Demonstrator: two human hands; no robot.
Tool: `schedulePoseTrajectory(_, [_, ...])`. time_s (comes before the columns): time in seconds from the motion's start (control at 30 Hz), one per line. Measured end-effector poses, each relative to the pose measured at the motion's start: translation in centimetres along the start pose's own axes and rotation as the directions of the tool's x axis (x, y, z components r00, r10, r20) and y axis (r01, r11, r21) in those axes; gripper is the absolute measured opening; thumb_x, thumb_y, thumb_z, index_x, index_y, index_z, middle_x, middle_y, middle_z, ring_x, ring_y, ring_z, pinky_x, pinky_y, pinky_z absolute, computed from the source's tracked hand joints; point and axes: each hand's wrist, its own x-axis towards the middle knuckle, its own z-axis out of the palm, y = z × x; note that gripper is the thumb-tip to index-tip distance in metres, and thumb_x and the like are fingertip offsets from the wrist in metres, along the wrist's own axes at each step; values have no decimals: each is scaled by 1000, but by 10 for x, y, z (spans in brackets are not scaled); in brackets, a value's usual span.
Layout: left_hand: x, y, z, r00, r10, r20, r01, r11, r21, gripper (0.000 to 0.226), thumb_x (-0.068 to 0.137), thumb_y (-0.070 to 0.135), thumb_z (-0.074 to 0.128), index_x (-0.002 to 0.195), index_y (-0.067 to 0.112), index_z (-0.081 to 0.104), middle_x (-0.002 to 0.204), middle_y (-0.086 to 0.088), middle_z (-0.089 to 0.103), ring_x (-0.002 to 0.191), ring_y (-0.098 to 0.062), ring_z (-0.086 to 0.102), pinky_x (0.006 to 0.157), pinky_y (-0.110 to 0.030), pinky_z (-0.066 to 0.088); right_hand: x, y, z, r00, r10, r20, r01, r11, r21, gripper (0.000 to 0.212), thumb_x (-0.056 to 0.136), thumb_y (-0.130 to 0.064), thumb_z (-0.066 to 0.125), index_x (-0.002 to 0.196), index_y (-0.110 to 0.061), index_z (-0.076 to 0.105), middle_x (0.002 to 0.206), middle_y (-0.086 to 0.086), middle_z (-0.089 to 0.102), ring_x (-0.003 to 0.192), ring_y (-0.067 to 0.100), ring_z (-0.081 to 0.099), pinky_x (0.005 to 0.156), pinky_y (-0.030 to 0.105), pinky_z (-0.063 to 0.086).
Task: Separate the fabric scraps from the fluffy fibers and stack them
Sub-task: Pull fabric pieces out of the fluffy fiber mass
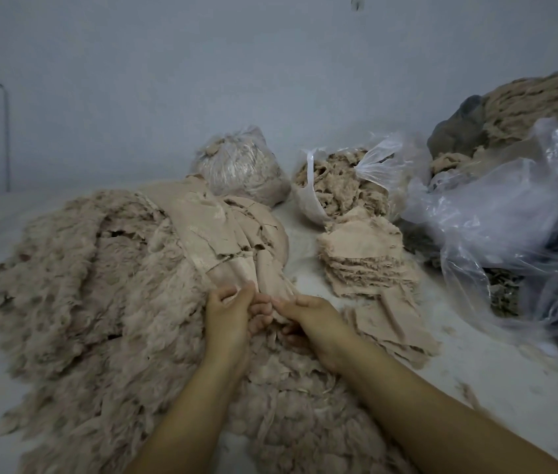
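A wide heap of beige fluffy fibers (75, 285) covers the left and middle of the white surface. Flat beige fabric scraps (236, 234) lie across the heap's top right. My left hand (228, 313) and my right hand (308, 319) meet at the near end of those scraps, fingers pinched on a beige fabric scrap (264, 285). To the right stands a neat stack of fabric scraps (363, 254), and a lower stack of scraps (394, 330) lies beside my right wrist.
A tied clear bag of fibers (243, 165) and an open bag of fibers (335, 186) stand at the back. Crumpled clear plastic bags (496, 217) and a big roll of beige fiber (544, 111) crowd the right. A grey wall rises behind.
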Motion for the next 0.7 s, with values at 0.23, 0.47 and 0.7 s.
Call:
schedulePoseTrajectory(0.23, [-2,-3,-2,993,101,66,-115,955,273,24,92,24,60,76,6,55,50,-5,56,36,-12,47,34,-21,37,6,-5,-16,979,-128,-157,189,857,479,32,82,13,48,65,-13,43,57,4,43,54,14,43,51,28,38])
schedulePoseTrajectory(0.47, [-6,-4,10,966,-156,206,109,969,221,53,74,51,68,103,7,68,92,-14,73,84,-26,70,73,-37,55,-17,6,-15,968,-231,100,226,972,61,41,76,14,42,58,-20,58,59,11,51,47,19,44,43,22,34])
schedulePoseTrajectory(0.7, [7,-7,4,997,-40,-65,36,998,-58,11,94,12,56,101,4,59,50,1,55,39,-7,48,38,-16,42,-28,9,-37,953,-302,-37,304,951,60,46,75,14,43,51,-20,63,59,2,58,54,15,43,46,22,32])
